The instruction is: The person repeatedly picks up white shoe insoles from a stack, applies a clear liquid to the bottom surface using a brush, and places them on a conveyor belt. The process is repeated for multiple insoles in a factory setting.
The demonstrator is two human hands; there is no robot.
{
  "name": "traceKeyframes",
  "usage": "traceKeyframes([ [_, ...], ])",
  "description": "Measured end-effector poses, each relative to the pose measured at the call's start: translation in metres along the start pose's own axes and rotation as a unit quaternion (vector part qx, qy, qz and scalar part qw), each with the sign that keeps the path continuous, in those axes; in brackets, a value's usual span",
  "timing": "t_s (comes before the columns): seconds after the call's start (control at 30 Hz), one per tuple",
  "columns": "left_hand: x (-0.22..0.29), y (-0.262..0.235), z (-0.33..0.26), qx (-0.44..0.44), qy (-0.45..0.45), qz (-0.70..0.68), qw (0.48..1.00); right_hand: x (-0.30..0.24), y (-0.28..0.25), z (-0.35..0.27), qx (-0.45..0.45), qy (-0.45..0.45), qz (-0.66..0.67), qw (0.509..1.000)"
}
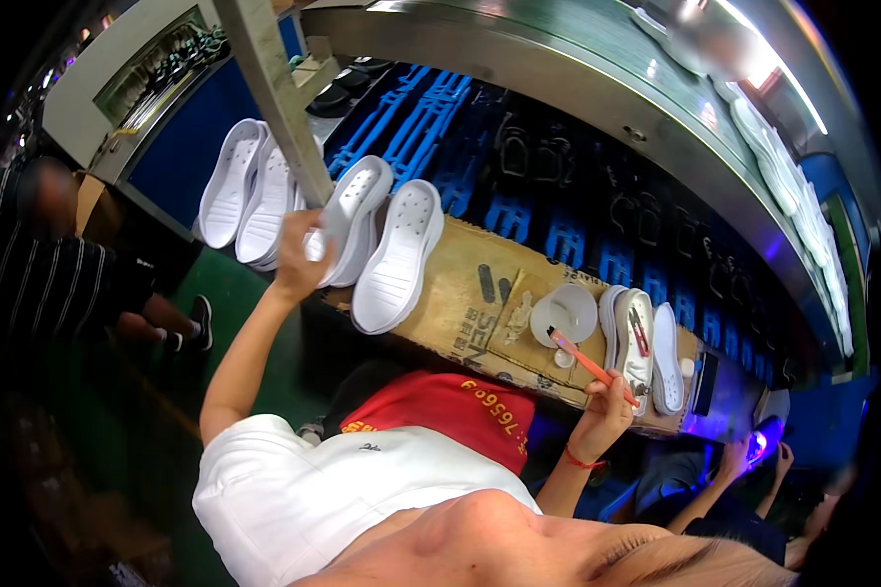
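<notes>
Leftmost, from my remote seat, I see white shoe soles (231, 186) beside the metal post (282, 108); just right of it stands the stack (364, 201) that the left hand (301, 256) meets along its left side; that grip is blurred, with the fingers curled at the edge, and I cannot tell whether it has closed on anything; I judge these soles light, springy and fairly stiff, perhaps a little slick on the flanks, best taken by the thick side walls so that the upper faces stay clean; they look matt white, with round holes toward the far end and cross ribs toward the near one, as does the single sole (398, 256) to their right, lying on the cardboard-covered desk (450, 318); farther right sits a whitish cup (570, 305), which I take for thin and easily tipped; at its near rim is the dark tip of a slim brush (589, 365) with an orange-pink handle, probably very light, and well held by the shaft, as the right hand (609, 416) does, its grip closed around the handle; beyond the cup lie more pale soles, a cream one (637, 364) carrying a small red tool (638, 331), and a white one (667, 357) rightmost.
</notes>
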State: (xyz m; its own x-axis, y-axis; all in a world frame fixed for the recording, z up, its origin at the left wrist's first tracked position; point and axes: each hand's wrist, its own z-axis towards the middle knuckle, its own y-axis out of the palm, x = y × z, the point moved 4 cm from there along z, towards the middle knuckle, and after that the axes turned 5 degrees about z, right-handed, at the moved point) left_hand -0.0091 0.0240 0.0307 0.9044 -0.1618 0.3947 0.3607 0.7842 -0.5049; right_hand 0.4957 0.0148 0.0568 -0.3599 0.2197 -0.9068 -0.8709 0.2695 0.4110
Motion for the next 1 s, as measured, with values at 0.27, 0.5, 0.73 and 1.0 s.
traceKeyframes([
  [0.27,-0.141,-0.056,-0.082,0.168,-0.588,-0.219,0.760,0.015,0.039,-0.008,-0.039,0.023,0.012,0.999],
  [0.5,-0.179,-0.023,-0.081,-0.006,-0.713,-0.372,0.594,0.011,0.042,-0.011,-0.054,0.024,-0.009,0.998],
  [0.73,-0.147,-0.036,-0.045,-0.067,-0.615,-0.459,0.637,0.013,0.032,-0.013,-0.036,0.027,-0.029,0.999],
  [1.0,-0.069,-0.139,-0.076,-0.085,-0.559,-0.434,0.701,0.026,0.025,-0.007,-0.042,0.048,-0.022,0.998],
])
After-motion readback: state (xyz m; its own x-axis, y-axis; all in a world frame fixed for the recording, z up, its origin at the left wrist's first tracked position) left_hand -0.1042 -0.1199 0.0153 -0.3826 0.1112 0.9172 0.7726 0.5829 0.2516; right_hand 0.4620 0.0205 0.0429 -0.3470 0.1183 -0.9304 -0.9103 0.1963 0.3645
